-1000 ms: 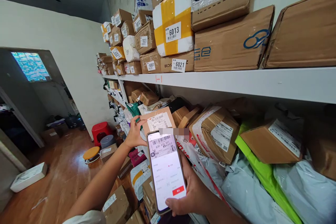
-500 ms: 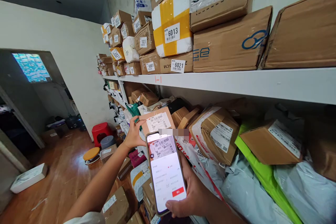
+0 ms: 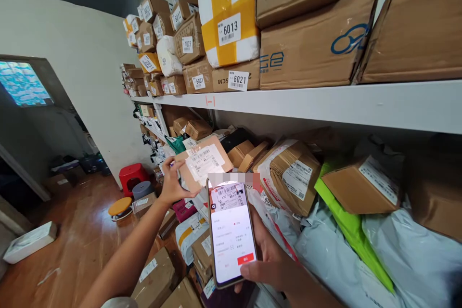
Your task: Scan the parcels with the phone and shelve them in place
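Observation:
My left hand point(image 3: 173, 184) grips a flat brown cardboard parcel point(image 3: 184, 173) by its left edge, fingers behind and thumb toward me. A white shipping label point(image 3: 206, 161) with a barcode faces up on it. In front of the parcel, my right hand point(image 3: 269, 255) is wrapped around a smartphone point(image 3: 231, 231), its thumb by the red button low on the screen. The top of the screen shows a camera picture of a label; below is a white form. The phone's upper edge overlaps the parcel's lower part in view.
Above runs a white shelf point(image 3: 306, 103) stacked with numbered boxes, among them a white parcel with yellow tape point(image 3: 231, 5). Bags and boxes crowd the lower level, including a taped carton point(image 3: 288, 178) and a lime-green bag point(image 3: 350, 231). A red stool point(image 3: 133, 178) stands on the floor.
The parcel has moved left and tilted, so more of its face shows. My right thumb has shifted toward the red button. The whole view has turned slightly.

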`<action>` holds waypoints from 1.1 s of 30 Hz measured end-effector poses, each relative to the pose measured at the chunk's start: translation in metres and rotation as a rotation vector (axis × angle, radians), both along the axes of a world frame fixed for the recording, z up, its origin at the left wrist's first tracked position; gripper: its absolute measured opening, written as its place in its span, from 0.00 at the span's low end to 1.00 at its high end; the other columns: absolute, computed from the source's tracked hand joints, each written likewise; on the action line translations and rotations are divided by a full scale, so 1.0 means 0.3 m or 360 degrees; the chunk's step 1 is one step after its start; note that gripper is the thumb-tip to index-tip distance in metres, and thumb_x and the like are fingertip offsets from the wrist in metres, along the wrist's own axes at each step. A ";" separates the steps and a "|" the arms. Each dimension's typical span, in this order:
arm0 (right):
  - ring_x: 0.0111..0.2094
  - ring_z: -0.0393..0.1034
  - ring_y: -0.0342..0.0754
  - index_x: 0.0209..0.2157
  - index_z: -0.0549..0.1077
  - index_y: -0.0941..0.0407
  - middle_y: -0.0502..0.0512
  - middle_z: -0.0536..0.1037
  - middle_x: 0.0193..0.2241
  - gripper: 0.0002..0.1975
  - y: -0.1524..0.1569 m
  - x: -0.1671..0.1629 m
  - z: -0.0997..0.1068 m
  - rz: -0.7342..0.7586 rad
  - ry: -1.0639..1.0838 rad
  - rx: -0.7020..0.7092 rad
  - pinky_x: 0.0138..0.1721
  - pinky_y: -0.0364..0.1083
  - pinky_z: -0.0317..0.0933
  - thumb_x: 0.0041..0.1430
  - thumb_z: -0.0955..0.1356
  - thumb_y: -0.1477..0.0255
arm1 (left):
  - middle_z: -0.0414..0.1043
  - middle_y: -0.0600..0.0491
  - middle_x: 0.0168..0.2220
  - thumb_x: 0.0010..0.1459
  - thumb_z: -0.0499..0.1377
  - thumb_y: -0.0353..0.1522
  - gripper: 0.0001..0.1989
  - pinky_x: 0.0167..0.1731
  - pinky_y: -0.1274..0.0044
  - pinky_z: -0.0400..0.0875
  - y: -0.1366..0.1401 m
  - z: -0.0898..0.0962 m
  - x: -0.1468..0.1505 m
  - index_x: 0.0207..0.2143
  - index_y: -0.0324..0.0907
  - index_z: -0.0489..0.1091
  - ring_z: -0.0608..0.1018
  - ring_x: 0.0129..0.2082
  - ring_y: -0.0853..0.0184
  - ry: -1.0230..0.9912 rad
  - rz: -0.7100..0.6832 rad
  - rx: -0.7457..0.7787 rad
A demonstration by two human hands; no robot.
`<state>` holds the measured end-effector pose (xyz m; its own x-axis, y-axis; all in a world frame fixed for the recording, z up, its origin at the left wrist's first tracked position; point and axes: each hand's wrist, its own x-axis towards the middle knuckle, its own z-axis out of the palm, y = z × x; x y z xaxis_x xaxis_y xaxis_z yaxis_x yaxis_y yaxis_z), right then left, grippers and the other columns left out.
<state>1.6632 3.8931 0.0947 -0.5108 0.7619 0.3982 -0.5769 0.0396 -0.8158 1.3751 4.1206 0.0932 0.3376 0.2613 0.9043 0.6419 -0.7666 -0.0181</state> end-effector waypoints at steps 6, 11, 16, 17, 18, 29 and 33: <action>0.34 0.78 0.50 0.65 0.45 0.48 0.59 0.79 0.44 0.44 -0.038 0.097 -0.038 -0.0196 -0.0109 -0.0098 0.28 0.43 0.72 0.55 0.73 0.70 | 0.50 0.46 0.57 0.22 0.73 0.54 0.61 0.57 0.46 0.60 -0.114 0.003 -0.027 0.61 0.53 0.55 0.60 0.59 0.41 -0.0125 0.0032 0.0151; 0.30 0.74 0.45 0.64 0.44 0.47 0.58 0.79 0.44 0.43 -0.086 0.184 -0.046 -0.0342 -0.0117 -0.0052 0.29 0.45 0.72 0.58 0.73 0.68 | 0.51 0.49 0.58 0.21 0.70 0.55 0.62 0.57 0.44 0.60 -0.197 0.043 -0.021 0.62 0.58 0.53 0.61 0.58 0.41 -0.0086 -0.0060 0.0139; 0.39 0.77 0.55 0.66 0.39 0.47 0.64 0.76 0.51 0.48 -0.173 0.263 -0.056 -0.0593 -0.0182 -0.0120 0.29 0.46 0.71 0.57 0.73 0.62 | 0.51 0.45 0.57 0.23 0.73 0.49 0.60 0.57 0.45 0.60 -0.285 0.107 0.045 0.61 0.52 0.54 0.60 0.59 0.38 0.0075 -0.0068 0.0029; 0.39 0.77 0.56 0.67 0.37 0.47 0.64 0.76 0.50 0.49 -0.193 0.275 -0.061 -0.0666 -0.0186 -0.0150 0.29 0.47 0.71 0.57 0.73 0.61 | 0.51 0.43 0.57 0.24 0.74 0.47 0.59 0.57 0.46 0.60 -0.302 0.118 0.059 0.61 0.51 0.54 0.60 0.59 0.37 0.0098 -0.0091 0.0018; 0.37 0.76 0.56 0.67 0.36 0.46 0.63 0.77 0.49 0.49 -0.214 0.286 -0.067 -0.0746 -0.0179 -0.0177 0.29 0.48 0.71 0.57 0.73 0.60 | 0.50 0.43 0.58 0.26 0.74 0.47 0.58 0.57 0.46 0.60 -0.317 0.126 0.074 0.61 0.50 0.54 0.60 0.59 0.37 0.0116 -0.0121 0.0007; 0.30 0.70 0.50 0.65 0.46 0.44 0.58 0.78 0.46 0.43 -0.350 0.379 -0.106 -0.1219 -0.0184 -0.0324 0.28 0.48 0.70 0.57 0.73 0.59 | 0.49 0.40 0.58 0.28 0.75 0.45 0.57 0.58 0.50 0.59 -0.377 0.189 0.189 0.61 0.50 0.53 0.59 0.61 0.42 0.0317 -0.0329 -0.0073; 0.32 0.72 0.52 0.66 0.42 0.47 0.60 0.79 0.45 0.49 -0.363 0.395 -0.091 -0.1220 -0.0169 -0.0400 0.27 0.48 0.70 0.53 0.74 0.55 | 0.48 0.39 0.59 0.28 0.75 0.46 0.57 0.57 0.50 0.60 -0.381 0.209 0.235 0.61 0.50 0.53 0.58 0.61 0.42 0.0336 -0.0334 -0.0071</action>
<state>1.7816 3.7842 0.0675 0.1639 0.9754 0.1472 -0.3826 0.2004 -0.9019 1.4455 4.0062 0.1560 0.5675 0.2037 0.7978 0.4549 -0.8852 -0.0976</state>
